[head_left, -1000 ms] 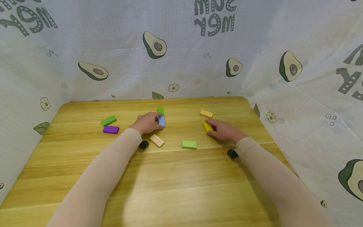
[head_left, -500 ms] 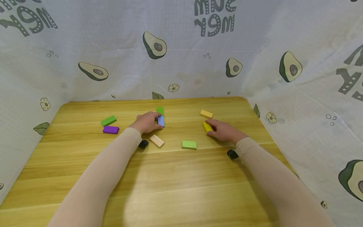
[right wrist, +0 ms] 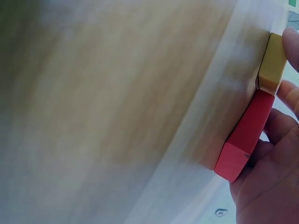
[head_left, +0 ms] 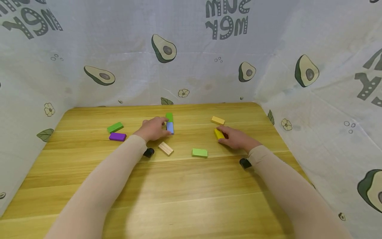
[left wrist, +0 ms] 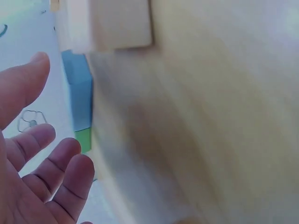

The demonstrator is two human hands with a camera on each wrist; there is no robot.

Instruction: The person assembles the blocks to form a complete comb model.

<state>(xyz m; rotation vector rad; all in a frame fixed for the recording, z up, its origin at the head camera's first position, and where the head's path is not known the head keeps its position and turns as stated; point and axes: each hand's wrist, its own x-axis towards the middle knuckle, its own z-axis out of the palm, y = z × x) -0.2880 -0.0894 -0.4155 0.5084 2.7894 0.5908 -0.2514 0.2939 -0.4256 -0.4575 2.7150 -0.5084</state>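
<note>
In the head view my left hand hovers just left of a blue block, its thumb and fingers spread. The left wrist view shows the loosely curved fingers apart from that block. A green block lies end to end with the blue one, farther back. On the right, my right hand pinches a yellow block between thumb and index finger. A red block meets the yellow block's end under the palm in the right wrist view; the hand hides it in the head view.
A plain wooden block and a light green block lie nearer on the table. Farther left are a green block and a purple block. An orange-yellow block lies behind my right hand. Printed cloth encloses the table.
My left hand's fingers have let go of the blue block and drawn slightly left. The right hand stays at the yellow block. The head view has shifted slightly.
</note>
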